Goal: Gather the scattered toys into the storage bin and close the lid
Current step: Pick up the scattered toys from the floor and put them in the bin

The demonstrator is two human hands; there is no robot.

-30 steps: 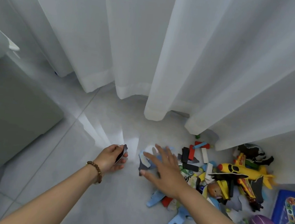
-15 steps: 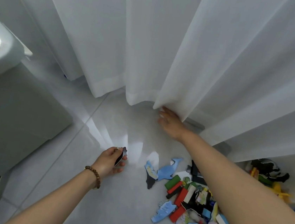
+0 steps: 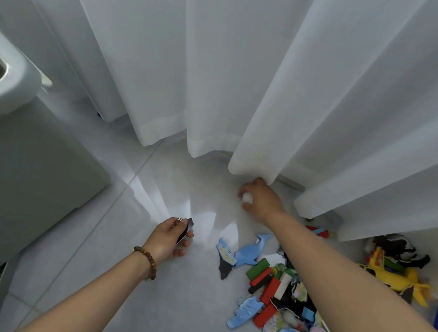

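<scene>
Left hand pinches dark cutout | right hand grips white piece | curtain overhangs it | toy pile nearby

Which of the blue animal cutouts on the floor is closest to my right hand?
The whale-shaped cutout, tail pointing up toward your right hand. The other blue cutouts lie farther from that hand, lower in the view.

Visible were one yellow toy plane, three plain blue animal cut-outs, one dark flat piece, one small white object and one bead bracelet.
</scene>
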